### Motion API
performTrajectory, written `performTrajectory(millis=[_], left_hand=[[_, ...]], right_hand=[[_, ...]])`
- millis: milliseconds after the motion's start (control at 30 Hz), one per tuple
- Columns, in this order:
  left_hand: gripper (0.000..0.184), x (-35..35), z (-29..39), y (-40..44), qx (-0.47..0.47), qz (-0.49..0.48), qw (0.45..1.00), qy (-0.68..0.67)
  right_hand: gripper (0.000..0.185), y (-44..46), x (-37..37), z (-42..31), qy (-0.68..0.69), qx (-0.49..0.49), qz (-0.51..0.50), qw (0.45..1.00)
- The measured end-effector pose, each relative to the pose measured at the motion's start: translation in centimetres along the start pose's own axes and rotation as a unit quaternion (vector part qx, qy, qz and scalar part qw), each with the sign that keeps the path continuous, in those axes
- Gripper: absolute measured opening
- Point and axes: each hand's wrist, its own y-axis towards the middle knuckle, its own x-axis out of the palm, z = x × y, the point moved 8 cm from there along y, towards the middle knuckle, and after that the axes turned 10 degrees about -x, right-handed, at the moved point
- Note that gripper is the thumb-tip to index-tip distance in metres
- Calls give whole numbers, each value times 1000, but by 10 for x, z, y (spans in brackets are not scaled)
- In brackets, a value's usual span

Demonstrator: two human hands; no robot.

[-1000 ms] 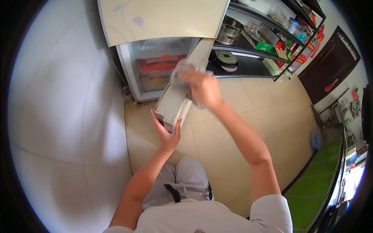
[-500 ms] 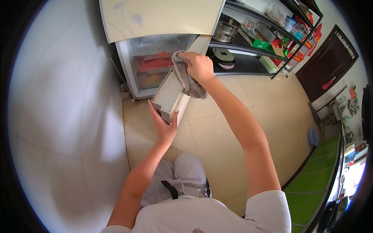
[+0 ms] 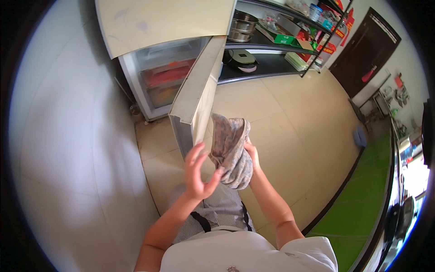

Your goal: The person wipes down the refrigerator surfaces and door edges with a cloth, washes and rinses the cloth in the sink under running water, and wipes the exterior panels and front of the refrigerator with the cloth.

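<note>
A crumpled grey-brown cloth (image 3: 231,147) hangs in front of my body. My right hand (image 3: 253,156) grips its right side, with most of the fingers hidden behind the folds. My left hand (image 3: 198,174) is open beside the cloth, fingers spread; its thumb tip reaches the cloth's lower left edge, and I cannot tell if it touches. Just beyond my left fingers stands the lower fridge door (image 3: 190,97), swung out, its narrow top edge facing up. Behind it the open fridge compartment (image 3: 156,77) shows clear drawers, one with red contents.
The upper fridge door (image 3: 163,20) is above the open compartment. A white wall (image 3: 63,136) runs along the left. Black shelves (image 3: 272,75) hold steel pots (image 3: 242,27) and boxes. Green cabinets (image 3: 358,213) line the right, with a blue basin (image 3: 360,137) nearby.
My right hand has brought the cloth off the door's top edge, down towards my body. My left hand has let go of the door corner and moved beside the cloth. The view has shifted.
</note>
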Motion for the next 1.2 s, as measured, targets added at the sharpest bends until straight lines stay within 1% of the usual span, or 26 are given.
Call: performTrajectory(millis=[33, 67, 133, 167, 200, 233, 267, 333, 367, 400, 433, 500, 567, 600, 633, 667, 700, 733, 767, 800, 833, 900, 933, 1067, 1167, 1200], left_hand=[[60, 14, 0, 3, -28, -55, 998, -1], [60, 18, 0, 6, -43, -61, 997, -10], [61, 24, -2, 8, -70, -68, 995, -24], [60, 24, -4, 8, -61, -81, 994, -36], [59, 23, -8, 7, -55, -95, 993, -47], [58, 23, -10, 7, -49, -110, 991, -59], [62, 24, -11, 10, -38, -142, 986, -79], [65, 34, -17, 13, -91, -150, 980, -95], [67, 43, -22, 16, -116, -157, 975, -103], [70, 53, -25, 17, -138, -159, 973, -97], [70, 63, -26, 20, -125, -173, 974, -77], [70, 85, -35, 28, -91, -191, 977, -38], [70, 103, -50, 34, -84, -196, 976, -52], [70, 111, -56, 42, -93, -200, 974, -45], [70, 119, -57, 50, -107, -201, 973, -38], [71, 128, -54, 60, -97, -210, 971, 65], [73, 134, -54, 66, -127, -231, 961, 89], [77, 140, -60, 71, -193, -230, 953, 27], [80, 144, -60, 68, -256, -222, 940, -36], [84, 160, -69, 61, -363, -191, 892, -189], [86, 174, -71, 64, -383, -149, 885, -220], [85, 189, -73, 79, -326, -133, 924, -148], [80, 197, -67, 92, -321, -152, 929, -101], [72, 226, -83, 119, -369, -159, 915, 0], [62, 256, -90, 115, -396, -186, 898, 43], [54, 265, -95, 103, -423, -180, 888, 13]], right_hand=[[50, -3, -3, 6, 10, 9, 8, 1000], [50, -6, -1, 15, 67, 55, 19, 996], [51, -8, -4, 21, 130, 79, 53, 987], [51, -7, -2, 26, 164, 94, 67, 980], [52, -2, -4, 28, 183, 105, 55, 976], [52, 4, -10, 35, 195, 102, 56, 974], [52, 7, -17, 42, 204, 98, 56, 972], [50, 6, -17, 47, 233, 109, 61, 964], [49, 10, -21, 47, 231, 99, 83, 964], [48, 13, -24, 46, 229, 89, 107, 963], [47, 13, -30, 44, 226, 80, 134, 962], [43, 23, -43, 32, 227, 53, 129, 964], [42, 28, -63, 24, 240, 30, 148, 959], [45, 32, -62, 17, 252, 53, 112, 960], [47, 37, -70, 11, 218, 56, 107, 968], [47, 40, -73, 6, 237, 73, 112, 962], [47, 50, -70, -2, 254, 86, 111, 957], [46, 59, -58, -11, 253, 120, 107, 954], [43, 58, -49, -19, 242, 124, 89, 958], [42, 65, -52, -24, 229, 122, 89, 962], [41, 78, -50, -35, 215, 109, 85, 967], [39, 89, -47, -53, 205, 117, 116, 965], [41, 95, -50, -60, 226, 94, 107, 964], [44, 124, -74, -71, 252, 39, 120, 959], [45, 120, -111, -73, 214, 18, 202, 956], [48, 109, -115, -99, 137, -20, 270, 953]])
